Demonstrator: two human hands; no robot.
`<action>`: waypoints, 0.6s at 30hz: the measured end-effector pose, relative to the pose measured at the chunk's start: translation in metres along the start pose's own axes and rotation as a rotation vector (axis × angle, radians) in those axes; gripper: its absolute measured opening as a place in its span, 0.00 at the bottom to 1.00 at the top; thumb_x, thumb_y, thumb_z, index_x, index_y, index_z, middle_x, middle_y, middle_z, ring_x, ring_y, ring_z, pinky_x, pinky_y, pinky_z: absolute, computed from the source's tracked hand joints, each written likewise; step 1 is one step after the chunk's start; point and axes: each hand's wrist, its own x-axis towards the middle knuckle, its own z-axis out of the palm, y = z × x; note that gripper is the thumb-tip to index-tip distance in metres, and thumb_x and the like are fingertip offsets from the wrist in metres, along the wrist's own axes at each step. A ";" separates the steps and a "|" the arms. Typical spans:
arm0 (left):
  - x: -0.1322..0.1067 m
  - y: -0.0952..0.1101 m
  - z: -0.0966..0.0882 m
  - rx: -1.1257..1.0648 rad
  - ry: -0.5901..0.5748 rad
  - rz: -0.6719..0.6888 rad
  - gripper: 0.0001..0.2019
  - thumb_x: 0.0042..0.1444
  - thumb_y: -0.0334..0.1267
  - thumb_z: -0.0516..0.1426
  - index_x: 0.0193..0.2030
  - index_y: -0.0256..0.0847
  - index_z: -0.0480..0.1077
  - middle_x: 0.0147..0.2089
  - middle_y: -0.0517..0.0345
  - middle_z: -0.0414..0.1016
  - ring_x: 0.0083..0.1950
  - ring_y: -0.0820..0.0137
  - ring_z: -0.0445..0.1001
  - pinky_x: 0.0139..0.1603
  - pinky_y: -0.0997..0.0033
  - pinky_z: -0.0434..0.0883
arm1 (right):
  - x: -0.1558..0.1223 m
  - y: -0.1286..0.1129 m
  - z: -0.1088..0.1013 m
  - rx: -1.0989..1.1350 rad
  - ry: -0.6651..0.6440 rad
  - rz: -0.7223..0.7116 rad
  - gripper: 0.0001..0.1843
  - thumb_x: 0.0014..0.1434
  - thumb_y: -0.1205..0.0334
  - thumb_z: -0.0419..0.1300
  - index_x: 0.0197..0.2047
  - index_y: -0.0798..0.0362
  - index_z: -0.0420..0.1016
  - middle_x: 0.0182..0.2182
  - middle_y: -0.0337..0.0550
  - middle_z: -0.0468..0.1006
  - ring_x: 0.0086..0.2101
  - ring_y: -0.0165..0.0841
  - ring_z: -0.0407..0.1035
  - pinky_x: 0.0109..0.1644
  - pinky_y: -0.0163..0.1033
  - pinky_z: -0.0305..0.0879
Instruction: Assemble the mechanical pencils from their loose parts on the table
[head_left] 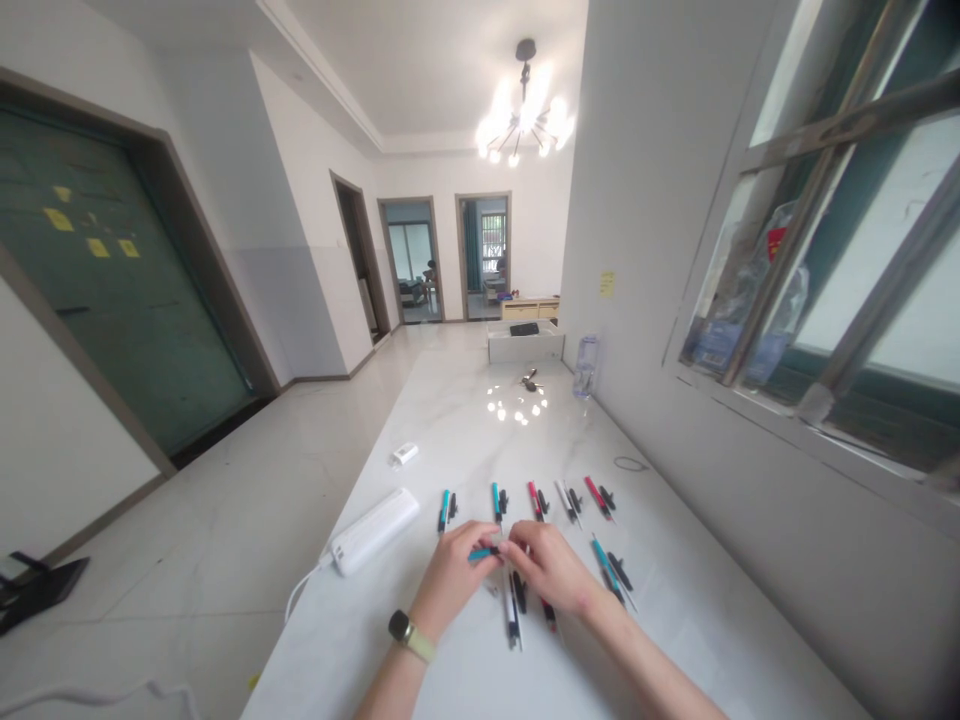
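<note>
My left hand (454, 575) and my right hand (546, 567) meet above the white marble table (352, 640), both pinching a short teal pen (481, 553) with a dark end. The fingers hide most of it. Below my right hand lie a white pen (511, 612) and a red pen (550, 614), with black parts beside them. Farther up, a row of several teal, red and white pens lies with separate black pieces, including a teal pen (445, 510) and a red pen (598, 497). Another teal pen (606, 566) lies right of my right hand.
A white power bank (373, 531) with a cable lies left of my hands. Farther along the table stand a plastic water bottle (586, 367) and a white open box (525, 342). A window frame runs along the right wall, and a seated person (429, 280) is in a distant room.
</note>
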 end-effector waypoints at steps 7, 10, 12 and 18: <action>0.000 0.001 0.001 0.008 -0.012 0.005 0.15 0.52 0.27 0.61 0.46 0.44 0.73 0.38 0.58 0.76 0.39 0.67 0.75 0.44 0.68 0.74 | 0.000 0.000 0.000 -0.028 0.001 -0.012 0.19 0.68 0.55 0.48 0.28 0.53 0.67 0.24 0.39 0.71 0.26 0.30 0.63 0.32 0.34 0.55; 0.000 0.003 0.001 0.019 -0.012 0.015 0.13 0.53 0.29 0.60 0.45 0.44 0.73 0.38 0.58 0.76 0.39 0.68 0.74 0.43 0.68 0.74 | 0.000 0.000 0.001 -0.008 0.003 -0.022 0.15 0.67 0.54 0.52 0.32 0.53 0.69 0.27 0.39 0.73 0.26 0.30 0.64 0.32 0.34 0.56; 0.000 0.004 0.000 0.031 -0.006 0.017 0.12 0.54 0.29 0.60 0.45 0.45 0.73 0.37 0.58 0.76 0.39 0.68 0.74 0.42 0.68 0.74 | 0.000 0.000 0.000 -0.004 0.010 -0.037 0.12 0.65 0.54 0.55 0.35 0.53 0.69 0.29 0.39 0.74 0.28 0.30 0.66 0.33 0.34 0.57; 0.001 0.004 0.000 0.033 -0.019 0.035 0.11 0.54 0.29 0.59 0.44 0.44 0.73 0.37 0.58 0.76 0.39 0.68 0.75 0.43 0.68 0.74 | -0.001 0.000 -0.001 -0.031 -0.004 -0.032 0.13 0.66 0.55 0.53 0.32 0.53 0.70 0.28 0.39 0.73 0.28 0.31 0.65 0.34 0.34 0.58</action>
